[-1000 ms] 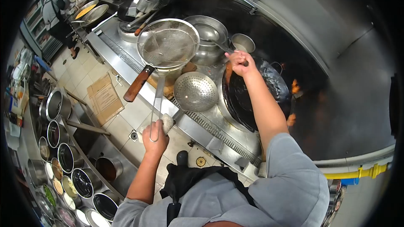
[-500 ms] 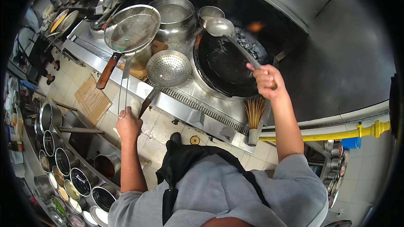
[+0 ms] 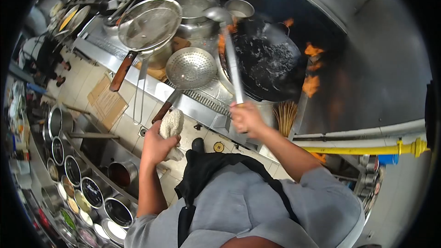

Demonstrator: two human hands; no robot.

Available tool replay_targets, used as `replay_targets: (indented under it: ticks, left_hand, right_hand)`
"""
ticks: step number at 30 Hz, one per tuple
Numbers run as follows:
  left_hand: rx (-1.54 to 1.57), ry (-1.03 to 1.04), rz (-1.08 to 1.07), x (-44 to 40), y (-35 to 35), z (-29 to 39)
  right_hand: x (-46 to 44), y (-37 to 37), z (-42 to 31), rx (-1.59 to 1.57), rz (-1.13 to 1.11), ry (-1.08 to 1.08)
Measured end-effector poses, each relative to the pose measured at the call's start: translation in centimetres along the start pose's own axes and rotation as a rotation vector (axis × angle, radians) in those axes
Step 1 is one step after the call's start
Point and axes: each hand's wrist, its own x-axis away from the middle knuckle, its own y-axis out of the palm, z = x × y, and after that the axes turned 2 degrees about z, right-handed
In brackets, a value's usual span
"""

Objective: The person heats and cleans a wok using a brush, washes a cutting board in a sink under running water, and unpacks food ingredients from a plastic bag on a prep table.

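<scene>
My right hand (image 3: 248,119) is closed around the handle of a long metal ladle (image 3: 235,71). The ladle's bowl hovers by the left rim of a big black wok (image 3: 268,62), near the metal pots behind. Liquid in the wok looks stirred up, and flames (image 3: 312,71) show round its rim. In my left hand (image 3: 158,144) is a bunched whitish cloth (image 3: 172,126), gripped between thumb and fingers. Just beyond that hand lies a perforated skimmer (image 3: 190,68) with a wooden handle. A fine-mesh strainer (image 3: 149,23) rests over a pot farther left.
A large pot of liquid (image 3: 195,7) and a small metal pot (image 3: 240,8) stand behind the wok. A bamboo brush (image 3: 285,117) is at its right front. Several ingredient containers (image 3: 92,192) line the lower left. A yellow pipe (image 3: 363,149) runs along the right. Another person (image 3: 41,57) stands far left.
My right hand has swung the ladle left and nearer my body. My left hand has let go of the wire handle beside the strainer, keeping the cloth. Flames have grown round the wok.
</scene>
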Motion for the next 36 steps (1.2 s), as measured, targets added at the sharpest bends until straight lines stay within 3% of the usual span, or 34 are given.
replay_targets:
  ticks: [2,4,6,8,9,10,11,12,13,14,15,16,17,18,20,21,22,23,24,26,27,28,30,34,36]
  left_hand:
    - [0.001,0.054,-0.064,-0.6,1.1,-0.8]
    - [0.62,-0.014,-0.069,-0.8,2.9,-0.2]
    - [0.953,-0.207,-0.126,-1.8,3.7,-1.1]
    - [1.494,-0.289,-0.346,-2.5,4.5,-1.1]
    - [1.561,-0.345,-0.414,-3.7,5.1,-2.7]
    - [1.554,-0.356,-0.421,-3.4,5.5,-2.1]
    - [1.566,-0.385,-0.461,-2.8,6.2,-0.9]
    - [1.576,-0.406,-0.502,-2.7,6.6,-0.2]
    - [1.554,-0.349,-0.616,-2.7,6.8,-0.7]
    - [1.575,-0.441,-0.539,-2.9,7.2,-1.8]
    - [1.552,-0.384,-0.59,-2.8,7.4,-1.4]
    - [1.53,-0.325,-0.638,-2.7,7.6,-0.9]
    - [1.563,-0.354,-0.671,-3.0,8.1,-0.2]
    - [1.573,-0.337,-0.665,-3.7,9.1,-0.4]
    - [1.532,-0.473,-0.848,-5.8,12.0,-1.8]
    - [1.489,-0.455,-0.874,-6.7,13.8,-1.1]
    - [1.37,-0.545,-0.734,-7.0,15.6,-0.9]
    - [1.325,-0.597,-0.728,-7.7,17.3,-0.2]
    - [1.282,-0.656,-0.72,-8.4,18.9,0.4]
    - [1.241,-0.635,-0.683,-9.8,21.4,0.7]
    - [1.195,-0.603,-0.637,-10.8,22.4,1.3]
    - [1.22,-0.603,-0.639,-11.5,23.3,2.3]
    - [1.276,-0.623,-0.563,-12.7,24.2,4.4]
    - [1.302,-0.588,-0.687,-14.5,24.8,4.5]
    - [1.202,-0.509,-0.671,-14.5,26.4,3.3]
  right_hand:
    - [-2.9,3.2,4.4,0.13,0.098,-0.013]
    - [-7.0,5.3,10.2,0.444,0.22,-0.186]
    - [-9.8,7.0,14.2,0.684,0.331,-0.32]
    - [-9.6,7.8,14.7,0.491,0.228,-0.274]
    - [-10.3,10.8,14.9,0.512,0.535,0.025]
    - [-10.9,13.8,15.1,0.44,0.817,0.328]
    - [-9.7,11.3,14.7,0.545,0.451,0.236]
    - [-9.3,5.8,14.6,0.661,-0.198,-0.275]
    - [-8.6,2.8,14.4,0.77,-0.364,-0.564]
    - [-6.8,-0.2,13.8,0.888,-0.301,-0.768]
    - [-2.7,-1.7,10.1,1.135,-0.057,-0.435]
    - [-0.2,-4.8,9.9,1.045,0.23,-0.749]
    - [1.6,-8.4,9.9,1.195,0.494,-0.716]
    - [4.6,-10.8,8.5,1.618,0.67,-0.72]
    - [6.3,-16.4,11.1,1.659,1.122,-0.417]
    - [5.7,-19.7,13.7,1.665,1.126,-0.42]
    - [4.6,-23.2,16.7,1.473,1.067,-0.245]
    - [4.8,-25.6,17.9,1.286,1.001,-0.074]
    - [5.9,-23.8,15.9,1.111,0.966,-0.004]
    - [9.3,-19.2,12.7,0.317,0.896,-0.052]
    - [9.7,-19.4,14.3,0.35,0.911,-0.323]
    - [10.5,-17.9,13.2,0.115,0.903,-0.431]
    - [12.8,-16.0,5.8,0.183,0.787,-0.56]
    - [11.9,-15.5,-9.0,0.872,0.679,-0.593]
    - [7.4,-16.3,-13.2,1.103,0.41,-0.414]
